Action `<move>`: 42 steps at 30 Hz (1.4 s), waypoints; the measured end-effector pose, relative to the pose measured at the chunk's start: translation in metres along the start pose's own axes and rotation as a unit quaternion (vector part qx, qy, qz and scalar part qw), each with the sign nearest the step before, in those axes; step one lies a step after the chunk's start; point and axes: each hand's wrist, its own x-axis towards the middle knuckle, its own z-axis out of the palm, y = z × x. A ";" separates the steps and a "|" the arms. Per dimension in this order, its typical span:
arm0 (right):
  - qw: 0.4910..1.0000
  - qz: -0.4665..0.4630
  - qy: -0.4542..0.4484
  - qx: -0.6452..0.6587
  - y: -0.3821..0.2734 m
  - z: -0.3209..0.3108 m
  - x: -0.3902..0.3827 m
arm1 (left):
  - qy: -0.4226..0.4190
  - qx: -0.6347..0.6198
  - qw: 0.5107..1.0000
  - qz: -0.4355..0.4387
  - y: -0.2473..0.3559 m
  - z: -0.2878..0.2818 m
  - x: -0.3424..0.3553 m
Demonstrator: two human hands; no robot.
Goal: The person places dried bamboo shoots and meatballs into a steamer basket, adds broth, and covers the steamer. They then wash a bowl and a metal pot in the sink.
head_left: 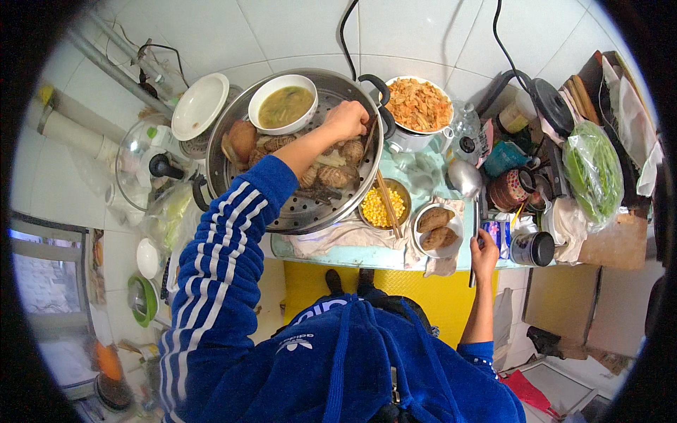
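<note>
My left hand is closed inside the large steel steamer, right of a white bowl of greenish soup; what it grips is hidden. Several brown ridged tubers and a smooth brown one lie on the perforated tray. My right hand grips a long, narrow metal utensil near a steel ladle; whether it is the ladle's handle is unclear. Left of that hand, a white bowl holds two brown tubers. Chopsticks rest across a bowl of yellow corn.
A pot of orange pieces stands behind on the pale green table. At left are stacked plates and a glass lid. At right are bagged greens, a black lid, jars and boards. A yellow mat lies below.
</note>
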 end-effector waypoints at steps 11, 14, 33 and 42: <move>1.000 0.013 -0.012 0.009 0.011 0.001 -0.001 | 0.121 0.034 0.990 -0.066 -0.007 0.001 0.020; 1.000 0.014 -0.007 0.006 0.015 0.003 -0.001 | 0.126 0.027 0.992 -0.003 -0.006 -0.001 0.017; 1.000 0.007 -0.001 0.011 0.004 0.003 0.009 | -0.016 0.049 0.945 0.322 -0.006 -0.044 -0.080; 0.999 0.018 -0.019 0.040 -0.011 0.009 0.006 | 0.060 -0.042 0.977 0.198 -0.013 -0.030 -0.015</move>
